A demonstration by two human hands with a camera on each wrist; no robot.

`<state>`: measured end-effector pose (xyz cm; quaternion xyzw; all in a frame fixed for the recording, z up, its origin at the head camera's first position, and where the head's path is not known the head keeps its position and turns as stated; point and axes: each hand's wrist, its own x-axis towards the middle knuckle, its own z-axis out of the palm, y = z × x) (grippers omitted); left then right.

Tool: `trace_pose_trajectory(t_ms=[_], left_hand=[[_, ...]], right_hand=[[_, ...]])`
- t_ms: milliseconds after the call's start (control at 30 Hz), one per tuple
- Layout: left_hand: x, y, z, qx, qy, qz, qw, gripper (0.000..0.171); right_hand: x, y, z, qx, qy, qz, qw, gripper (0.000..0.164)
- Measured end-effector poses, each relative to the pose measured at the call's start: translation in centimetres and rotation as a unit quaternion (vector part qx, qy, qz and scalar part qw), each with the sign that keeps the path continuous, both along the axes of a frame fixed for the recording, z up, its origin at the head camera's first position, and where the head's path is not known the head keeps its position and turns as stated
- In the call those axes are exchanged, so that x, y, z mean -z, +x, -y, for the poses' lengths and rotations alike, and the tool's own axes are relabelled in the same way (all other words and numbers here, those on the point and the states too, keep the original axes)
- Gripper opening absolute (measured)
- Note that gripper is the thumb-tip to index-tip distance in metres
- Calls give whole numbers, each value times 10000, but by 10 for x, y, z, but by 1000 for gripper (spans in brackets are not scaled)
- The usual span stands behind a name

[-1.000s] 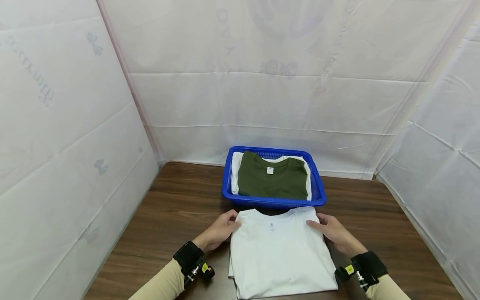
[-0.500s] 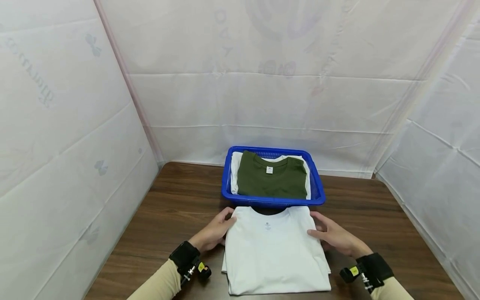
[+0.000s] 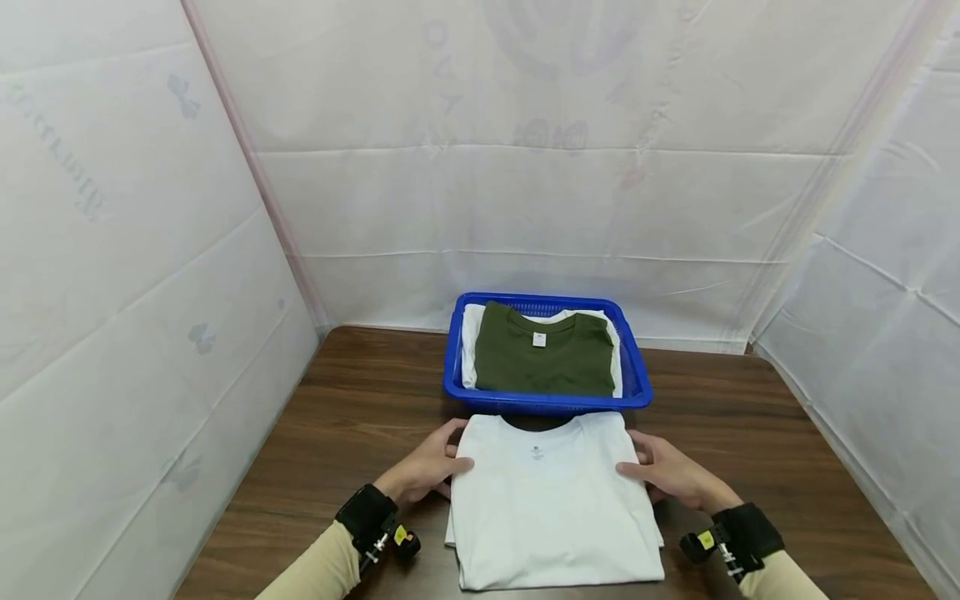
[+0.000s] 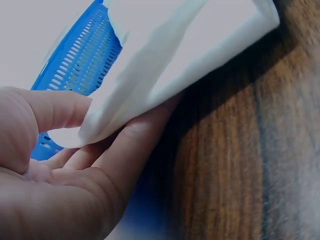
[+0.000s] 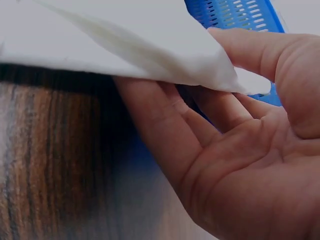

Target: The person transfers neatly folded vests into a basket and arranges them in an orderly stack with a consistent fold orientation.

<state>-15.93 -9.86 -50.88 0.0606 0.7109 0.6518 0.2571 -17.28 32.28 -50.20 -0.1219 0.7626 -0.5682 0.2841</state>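
A folded white T-shirt [image 3: 555,508] lies in front of the basket, its neckline toward the basket and a small printed label inside the collar. My left hand [image 3: 429,463] holds its left side near the shoulder. In the left wrist view that thumb lies on top of the cloth [image 4: 150,55] and the fingers [image 4: 137,142] reach underneath. On the opposite side my right hand [image 3: 675,473] grips the shirt the same way. The right wrist view has its fingers [image 5: 160,120] under the layered edge, which is lifted off the wood there. The fingertips under the shirt are hidden.
Directly behind the shirt stands a blue plastic basket [image 3: 641,379] with perforated walls. Inside it a folded olive-green T-shirt [image 3: 543,367] lies over white cloth [image 3: 470,337]. The brown wooden table [image 3: 360,400] is bordered by white sheets at the back and both sides.
The white T-shirt has shifted slightly left, and its lower edge lies straighter. Both hands have slid a little down its sides. The basket stays put.
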Motion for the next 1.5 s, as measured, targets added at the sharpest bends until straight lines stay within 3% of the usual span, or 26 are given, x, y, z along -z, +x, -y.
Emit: trace_pose_trajectory(t_ms=[167,333,767,1133,1500], left_hand=[[4,0,-1,-35,84,135,9999,63],[7,-2,1,-7,269,187,9995,50],[-1,-6,10,-26,457,95,9989,59],[-15,-4,19,245,585,-71,9980,65],[-43,-6,25,371,719,-374,9960,59]], right_hand=[[3,0,-1,49,213,-208,9995,62],[5,-1,-5,101,151,-257,9995,63],[-2,3,-14,-131,-59,-474,9988,55],[-10,9,-21,-364,-422,-772,9955,41],[-34,9,-22,-395,-585,-1215,9901,41]])
